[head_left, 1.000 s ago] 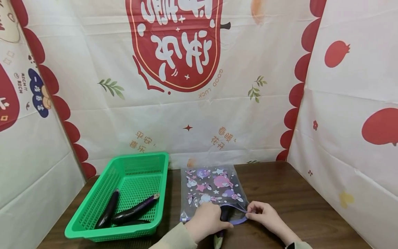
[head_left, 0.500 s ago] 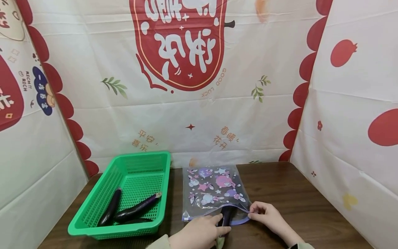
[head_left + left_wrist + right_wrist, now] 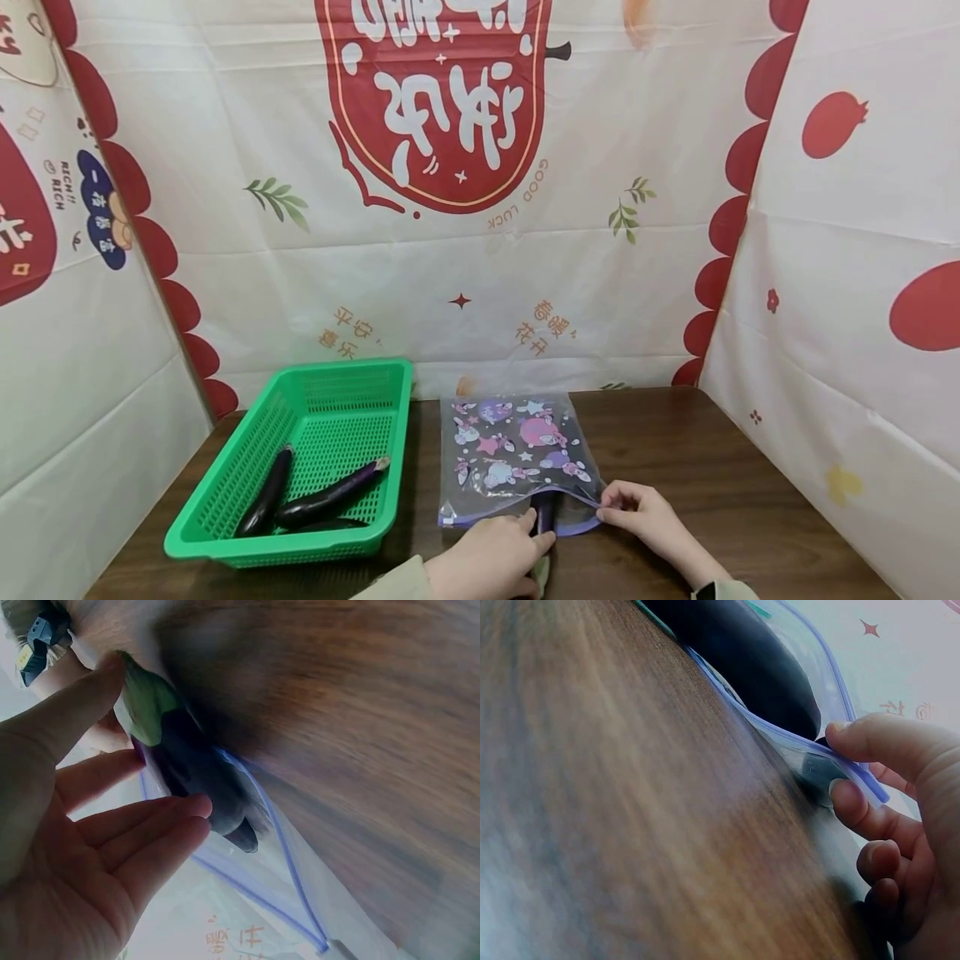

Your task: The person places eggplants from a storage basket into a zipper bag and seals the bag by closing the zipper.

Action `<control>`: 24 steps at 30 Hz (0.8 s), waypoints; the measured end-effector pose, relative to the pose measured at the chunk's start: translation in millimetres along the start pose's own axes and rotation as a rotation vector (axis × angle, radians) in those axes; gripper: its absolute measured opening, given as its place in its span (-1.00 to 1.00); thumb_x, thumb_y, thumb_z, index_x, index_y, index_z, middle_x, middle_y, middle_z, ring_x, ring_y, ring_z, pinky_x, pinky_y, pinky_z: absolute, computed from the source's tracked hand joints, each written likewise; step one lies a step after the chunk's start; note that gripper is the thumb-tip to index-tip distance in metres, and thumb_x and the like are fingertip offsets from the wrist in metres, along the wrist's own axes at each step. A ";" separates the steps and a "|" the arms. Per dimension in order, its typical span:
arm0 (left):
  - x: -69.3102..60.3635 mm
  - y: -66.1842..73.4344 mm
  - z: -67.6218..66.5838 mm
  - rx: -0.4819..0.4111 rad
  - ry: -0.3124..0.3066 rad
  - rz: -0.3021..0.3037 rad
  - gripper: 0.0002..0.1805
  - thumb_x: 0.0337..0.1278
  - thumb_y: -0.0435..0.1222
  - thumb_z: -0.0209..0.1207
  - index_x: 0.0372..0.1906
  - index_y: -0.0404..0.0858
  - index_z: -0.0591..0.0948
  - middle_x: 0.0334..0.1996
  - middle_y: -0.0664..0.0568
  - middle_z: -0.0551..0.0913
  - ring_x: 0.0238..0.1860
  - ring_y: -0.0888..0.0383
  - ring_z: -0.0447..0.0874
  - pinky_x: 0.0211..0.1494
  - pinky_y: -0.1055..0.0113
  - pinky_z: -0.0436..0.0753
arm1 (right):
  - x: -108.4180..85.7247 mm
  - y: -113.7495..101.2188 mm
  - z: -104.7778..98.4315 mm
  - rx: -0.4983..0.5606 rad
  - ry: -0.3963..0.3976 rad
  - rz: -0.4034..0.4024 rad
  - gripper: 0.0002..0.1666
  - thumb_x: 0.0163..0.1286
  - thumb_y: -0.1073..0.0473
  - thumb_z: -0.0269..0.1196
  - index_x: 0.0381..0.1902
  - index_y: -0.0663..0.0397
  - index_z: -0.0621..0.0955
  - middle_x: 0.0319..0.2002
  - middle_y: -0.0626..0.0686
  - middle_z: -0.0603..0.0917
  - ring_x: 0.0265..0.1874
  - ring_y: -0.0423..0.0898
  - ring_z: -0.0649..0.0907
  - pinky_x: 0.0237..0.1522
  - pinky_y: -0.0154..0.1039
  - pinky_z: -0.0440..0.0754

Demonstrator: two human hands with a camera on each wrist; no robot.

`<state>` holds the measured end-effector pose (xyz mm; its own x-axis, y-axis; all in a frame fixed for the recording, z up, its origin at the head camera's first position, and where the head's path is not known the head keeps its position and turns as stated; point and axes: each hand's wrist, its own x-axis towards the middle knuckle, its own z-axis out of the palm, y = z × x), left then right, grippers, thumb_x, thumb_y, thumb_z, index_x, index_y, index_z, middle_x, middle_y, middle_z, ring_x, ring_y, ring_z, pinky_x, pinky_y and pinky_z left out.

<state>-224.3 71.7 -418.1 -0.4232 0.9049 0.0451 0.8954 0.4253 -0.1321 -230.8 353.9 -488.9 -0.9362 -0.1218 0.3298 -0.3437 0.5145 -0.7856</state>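
Note:
A clear bag (image 3: 517,442) with pink and purple cartoon prints lies flat, its purple-edged mouth facing the person and gaping. One dark eggplant (image 3: 191,761) is partly inside that mouth, its green stem end outside. The left hand (image 3: 491,557) grips this eggplant, thumb at the stem end and fingers along its side in the left wrist view. At the mouth's right corner, the right hand (image 3: 648,523) pinches the purple edge (image 3: 855,771) between thumb and index finger.
To the left stands a green basket (image 3: 399,467) with several eggplants (image 3: 330,498) in it. Brown wooden tabletop (image 3: 675,442) extends right of the bag. Printed cloth walls (image 3: 585,275) enclose the back and both sides.
The left hand's fingers have shifted on the eggplant, toward its stem end. More of the stem end was visible before. The right hand keeps its pinch on the bag's corner.

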 end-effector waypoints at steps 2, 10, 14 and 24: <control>2.3 1.7 0.8 0.016 0.023 -0.030 -0.36 0.03 0.11 0.32 0.22 -0.07 0.57 0.14 -0.13 0.57 -0.01 0.22 0.61 -0.14 0.43 0.58 | 0.9 -1.0 -0.5 -0.007 0.002 0.001 -0.87 0.19 0.34 0.35 -0.44 0.09 0.58 -0.57 -0.16 0.51 -0.55 -0.31 0.46 -0.48 -0.34 0.43; 12.6 4.2 3.2 -0.057 0.013 -0.104 -0.35 0.07 0.12 0.29 0.22 -0.14 0.56 0.13 -0.15 0.57 0.01 0.16 0.61 -0.13 0.37 0.60 | -0.5 -3.0 -0.5 -0.008 -0.002 -0.001 -0.85 0.18 0.34 0.36 -0.46 0.06 0.57 -0.57 -0.16 0.51 -0.55 -0.32 0.46 -0.48 -0.34 0.43; 18.9 3.6 5.0 -0.044 0.029 -0.122 -0.34 0.08 0.10 0.30 0.23 -0.16 0.55 0.10 -0.13 0.59 -0.04 0.14 0.63 -0.16 0.33 0.62 | -0.5 -3.8 -0.7 -0.003 -0.003 -0.003 -0.85 0.18 0.31 0.36 -0.45 0.04 0.58 -0.57 -0.16 0.51 -0.55 -0.32 0.46 -0.48 -0.34 0.42; 31.0 2.7 9.5 -0.031 0.076 -0.191 -0.30 0.02 0.10 0.33 0.24 -0.17 0.54 -0.04 -0.03 0.64 -0.22 0.17 0.63 -0.32 0.30 0.61 | -0.9 -10.5 -1.0 -0.024 0.011 -0.013 -0.85 0.16 0.36 0.36 -0.47 0.09 0.58 -0.57 -0.16 0.50 -0.55 -0.32 0.46 -0.48 -0.34 0.42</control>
<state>-236.3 100.8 -426.5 -0.5750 0.8059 0.1409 0.8042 0.5884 -0.0838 -226.2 349.5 -480.4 -0.9307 -0.1193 0.3459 -0.3539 0.5331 -0.7685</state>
